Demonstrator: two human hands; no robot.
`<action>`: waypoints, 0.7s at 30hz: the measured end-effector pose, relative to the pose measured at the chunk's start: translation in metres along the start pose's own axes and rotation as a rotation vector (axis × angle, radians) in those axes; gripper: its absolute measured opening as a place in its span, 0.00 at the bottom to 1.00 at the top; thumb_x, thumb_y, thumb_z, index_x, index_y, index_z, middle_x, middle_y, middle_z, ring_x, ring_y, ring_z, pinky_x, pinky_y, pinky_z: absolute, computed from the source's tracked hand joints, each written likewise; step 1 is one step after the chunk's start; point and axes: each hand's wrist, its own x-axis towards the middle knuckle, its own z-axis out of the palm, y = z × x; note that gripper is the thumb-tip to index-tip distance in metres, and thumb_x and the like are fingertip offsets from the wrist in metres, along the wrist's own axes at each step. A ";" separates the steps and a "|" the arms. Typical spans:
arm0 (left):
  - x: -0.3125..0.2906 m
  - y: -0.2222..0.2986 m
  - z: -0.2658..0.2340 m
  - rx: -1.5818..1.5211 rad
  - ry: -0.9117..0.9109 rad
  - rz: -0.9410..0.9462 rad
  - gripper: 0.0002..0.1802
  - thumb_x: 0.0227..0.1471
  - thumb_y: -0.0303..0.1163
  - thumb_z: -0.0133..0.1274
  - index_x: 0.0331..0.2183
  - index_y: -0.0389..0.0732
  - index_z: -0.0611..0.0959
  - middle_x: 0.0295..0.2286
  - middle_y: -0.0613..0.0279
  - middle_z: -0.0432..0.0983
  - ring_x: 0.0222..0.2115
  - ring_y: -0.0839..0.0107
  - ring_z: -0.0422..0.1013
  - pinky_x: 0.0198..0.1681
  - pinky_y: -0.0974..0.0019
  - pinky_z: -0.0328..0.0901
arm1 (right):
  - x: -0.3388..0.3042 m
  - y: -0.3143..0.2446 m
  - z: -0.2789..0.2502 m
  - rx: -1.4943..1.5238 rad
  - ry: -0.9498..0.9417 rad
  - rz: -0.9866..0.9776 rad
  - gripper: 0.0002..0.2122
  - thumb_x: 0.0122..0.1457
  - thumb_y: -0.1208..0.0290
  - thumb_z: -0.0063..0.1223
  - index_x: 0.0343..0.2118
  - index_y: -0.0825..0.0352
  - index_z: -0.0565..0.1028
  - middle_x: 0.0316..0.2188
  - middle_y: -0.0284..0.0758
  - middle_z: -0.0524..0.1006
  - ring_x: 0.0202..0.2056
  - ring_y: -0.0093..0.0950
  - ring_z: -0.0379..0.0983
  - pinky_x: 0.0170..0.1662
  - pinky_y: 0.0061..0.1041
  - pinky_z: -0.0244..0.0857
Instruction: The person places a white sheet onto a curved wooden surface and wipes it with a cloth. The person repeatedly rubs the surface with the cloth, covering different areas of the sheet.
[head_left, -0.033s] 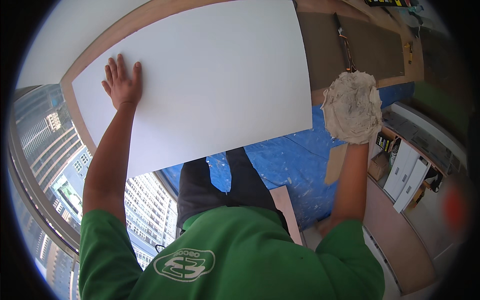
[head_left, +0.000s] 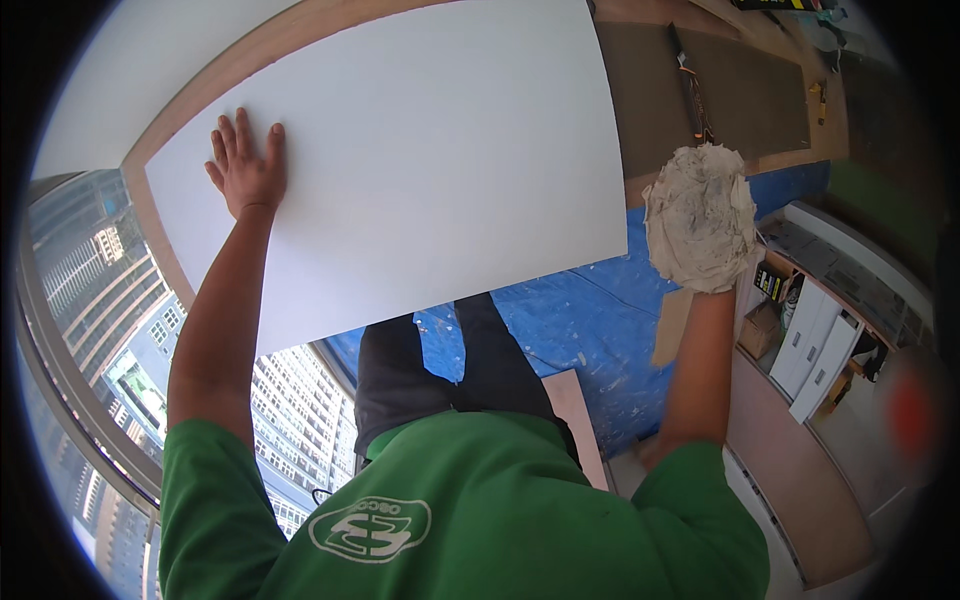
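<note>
My left hand (head_left: 248, 175) lies flat on a large white sheet (head_left: 430, 150), fingers spread and holding nothing. The sheet covers most of a wood-edged work surface. On the right, my right forearm (head_left: 705, 345) runs up to a thick, crumpled beige rag (head_left: 702, 218), stained grey in the middle. The rag completely hides my right hand and its fingers, so the exact grip is not visible. It shows just beyond the sheet's right edge. A long slim tool with a black and orange handle (head_left: 695, 105) lies directly beyond the rag.
A brown panel (head_left: 755, 100) carries the slim tool, with a small yellow tool (head_left: 818, 100) by its right edge. Blue sheeting (head_left: 540, 325) with pale specks spreads below. Shelving with drawers (head_left: 805, 340) stands at the right. A large window (head_left: 100, 290) borders the left.
The rag on my right hand has shifted very slightly toward me. My left hand stays flat on the white sheet.
</note>
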 end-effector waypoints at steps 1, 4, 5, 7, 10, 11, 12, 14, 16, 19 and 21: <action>-0.001 -0.001 -0.001 -0.001 -0.002 0.001 0.44 0.62 0.69 0.36 0.72 0.60 0.54 0.73 0.65 0.42 0.74 0.66 0.36 0.75 0.48 0.29 | -0.005 0.009 0.001 -0.110 0.057 0.049 0.15 0.68 0.69 0.43 0.51 0.71 0.76 0.48 0.43 0.81 0.51 0.38 0.78 0.59 0.38 0.71; 0.000 -0.002 -0.001 0.010 -0.021 -0.009 0.45 0.62 0.69 0.37 0.72 0.60 0.54 0.73 0.64 0.41 0.74 0.65 0.36 0.74 0.48 0.29 | -0.019 0.060 0.003 -1.221 0.050 -0.259 0.05 0.52 0.86 0.45 0.29 0.73 0.74 0.37 0.36 0.79 0.39 0.29 0.77 0.46 0.28 0.71; 0.009 0.002 0.003 -0.054 0.019 0.039 0.45 0.62 0.69 0.36 0.72 0.59 0.53 0.73 0.63 0.41 0.74 0.64 0.35 0.74 0.47 0.29 | -0.009 0.089 0.009 -1.493 -0.057 -0.529 0.04 0.51 0.83 0.49 0.30 0.75 0.73 0.33 0.40 0.76 0.34 0.35 0.75 0.41 0.27 0.70; 0.012 0.005 0.004 -0.026 -0.011 0.027 0.46 0.62 0.70 0.34 0.72 0.58 0.53 0.73 0.63 0.41 0.74 0.64 0.35 0.74 0.46 0.29 | -0.007 0.157 0.022 -1.614 0.074 -0.595 0.05 0.52 0.74 0.58 0.31 0.65 0.74 0.41 0.38 0.73 0.46 0.41 0.70 0.53 0.41 0.64; 0.012 0.008 0.003 -0.046 -0.032 0.033 0.47 0.62 0.70 0.32 0.73 0.55 0.51 0.73 0.60 0.38 0.74 0.61 0.33 0.74 0.46 0.27 | -0.001 0.218 0.042 -1.616 0.468 -0.666 0.10 0.58 0.60 0.61 0.31 0.61 0.75 0.43 0.35 0.73 0.51 0.43 0.67 0.55 0.49 0.59; 0.012 0.007 0.003 -0.063 -0.039 0.040 0.47 0.62 0.70 0.32 0.73 0.55 0.51 0.73 0.59 0.38 0.74 0.61 0.32 0.74 0.46 0.27 | 0.005 0.227 0.046 -1.665 0.554 -0.686 0.12 0.59 0.56 0.59 0.31 0.60 0.76 0.43 0.35 0.74 0.51 0.42 0.67 0.55 0.49 0.59; 0.012 0.005 0.003 -0.076 -0.046 0.058 0.47 0.62 0.70 0.32 0.73 0.55 0.51 0.73 0.58 0.37 0.74 0.60 0.32 0.74 0.46 0.27 | 0.012 0.232 0.049 -1.713 0.661 -0.655 0.15 0.61 0.51 0.57 0.31 0.60 0.76 0.43 0.35 0.74 0.51 0.42 0.67 0.54 0.49 0.59; 0.017 -0.005 0.000 -0.047 -0.045 0.188 0.48 0.62 0.71 0.32 0.73 0.55 0.50 0.73 0.57 0.38 0.74 0.58 0.31 0.74 0.47 0.27 | 0.020 0.235 0.052 -1.780 0.787 -0.611 0.19 0.63 0.45 0.54 0.31 0.59 0.77 0.42 0.35 0.74 0.51 0.41 0.67 0.54 0.48 0.59; 0.013 -0.033 -0.004 0.011 -0.069 0.397 0.47 0.63 0.71 0.33 0.73 0.56 0.50 0.73 0.57 0.39 0.74 0.57 0.32 0.74 0.47 0.28 | 0.020 0.235 0.053 -1.861 0.819 -0.592 0.19 0.63 0.45 0.53 0.30 0.57 0.77 0.40 0.34 0.75 0.49 0.42 0.69 0.51 0.48 0.62; 0.019 -0.077 -0.016 0.092 -0.024 0.676 0.45 0.63 0.70 0.35 0.72 0.60 0.52 0.73 0.60 0.41 0.73 0.59 0.37 0.74 0.49 0.30 | 0.008 0.252 0.063 -1.901 0.797 -0.638 0.18 0.62 0.46 0.54 0.28 0.58 0.76 0.36 0.33 0.76 0.45 0.42 0.70 0.47 0.48 0.65; 0.022 -0.085 -0.014 0.078 0.010 0.718 0.44 0.63 0.69 0.36 0.72 0.61 0.53 0.73 0.63 0.43 0.73 0.62 0.40 0.75 0.48 0.31 | -0.001 0.274 0.081 -1.866 0.740 -0.734 0.18 0.61 0.47 0.55 0.28 0.58 0.75 0.35 0.33 0.76 0.44 0.41 0.71 0.46 0.47 0.65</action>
